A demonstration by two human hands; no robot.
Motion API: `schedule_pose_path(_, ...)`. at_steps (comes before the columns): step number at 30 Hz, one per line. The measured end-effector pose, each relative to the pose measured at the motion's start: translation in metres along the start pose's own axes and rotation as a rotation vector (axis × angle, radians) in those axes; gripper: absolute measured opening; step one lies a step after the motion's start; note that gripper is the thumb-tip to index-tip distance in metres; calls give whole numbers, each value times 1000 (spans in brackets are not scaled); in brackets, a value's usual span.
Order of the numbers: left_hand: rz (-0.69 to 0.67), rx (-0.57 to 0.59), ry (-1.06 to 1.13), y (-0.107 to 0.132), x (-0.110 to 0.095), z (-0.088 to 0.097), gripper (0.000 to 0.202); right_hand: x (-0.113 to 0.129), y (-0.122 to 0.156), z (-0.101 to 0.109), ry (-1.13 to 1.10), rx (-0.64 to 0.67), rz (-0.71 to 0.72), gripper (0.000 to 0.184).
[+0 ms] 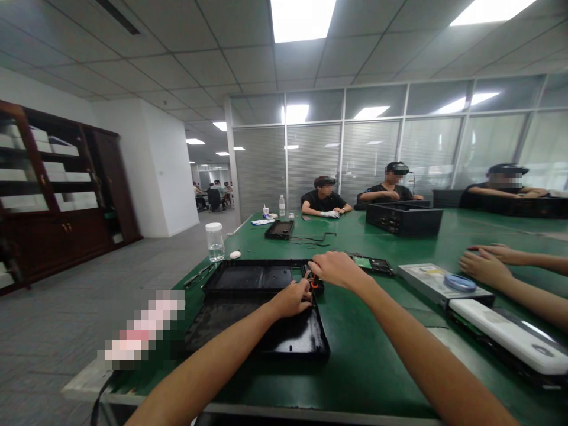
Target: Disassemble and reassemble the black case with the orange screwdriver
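Observation:
An open black case lies in front of me on the green table (377,349), its far half (252,276) flat and its near glossy half (248,331) toward me. My left hand (290,299) is curled at the case's right side, fingers pinched near a small red part (313,283). My right hand (339,269) arches over the same spot from the right, fingers bent down onto it. What either hand grips is too small to make out.
A clear bottle (215,241) and small white object (235,255) stand left of the case. Another person's hands (486,266) rest at right near a flat grey drive (444,283) and white device (506,334). Three people sit across by black boxes (403,219).

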State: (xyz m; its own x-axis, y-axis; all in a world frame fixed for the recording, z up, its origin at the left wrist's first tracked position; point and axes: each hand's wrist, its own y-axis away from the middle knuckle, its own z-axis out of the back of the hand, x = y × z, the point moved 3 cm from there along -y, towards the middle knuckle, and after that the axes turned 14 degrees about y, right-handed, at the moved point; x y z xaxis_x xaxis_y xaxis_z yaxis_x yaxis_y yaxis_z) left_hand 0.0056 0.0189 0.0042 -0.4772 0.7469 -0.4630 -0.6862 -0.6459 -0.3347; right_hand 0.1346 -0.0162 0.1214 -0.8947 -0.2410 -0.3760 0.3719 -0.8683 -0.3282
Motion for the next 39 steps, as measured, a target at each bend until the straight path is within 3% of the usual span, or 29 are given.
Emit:
schedule_pose_path(4, -13, 0, -9, 2, -4, 3, 27, -19, 7, -24, -180, -135, -15, 45)
schedule_pose_path(7, -34, 11, -16, 2, -8, 5, 25, -46, 19, -70, -626, -201, -21, 39)
schedule_pose_path(8, -39, 21, -15, 3, -9, 6, 24, -57, 22, -89, -850, -200, -77, 38)
schedule_pose_path(12, -58, 44, -16, 2, -11, 6, 18, -91, 32, -159, -1714, -342, -593, 31)
schedule_pose_path(14, -71, 41, -26, 2, -11, 7, 15, -92, 31, -175, -1959, -394, -720, 23)
schedule_pose_path(17, -88, 25, -40, 2, -11, 6, 11, -82, 25, -173, -2115, -381, -682, 15)
schedule_pose_path(23, -154, 128, -69, 5, -10, -1, 11, -43, 24, -146, -2174, -315, -458, 23)
schedule_pose_path(27, -214, 50, -153, 9, -11, 4, 12, -23, 31, -128, -2072, -320, -350, 21)
schedule_pose_path(29, -230, 10, -197, 10, -12, 8, 14, -14, 36, -119, -2015, -221, -261, 27)
schedule_pose_path(32, -231, -9, -283, 10, -11, 15, 16, -2, 42, -109, -1934, -31, -85, 51)
schedule_pose_path(36, -192, 22, -434, 9, -6, 31, 20, 4, 45, -103, -1637, 45, 51, 67)
schedule_pose_path(39, -76, 55, -504, 11, 7, 49, 25, 5, 49, -91, -1209, -56, 151, 61)
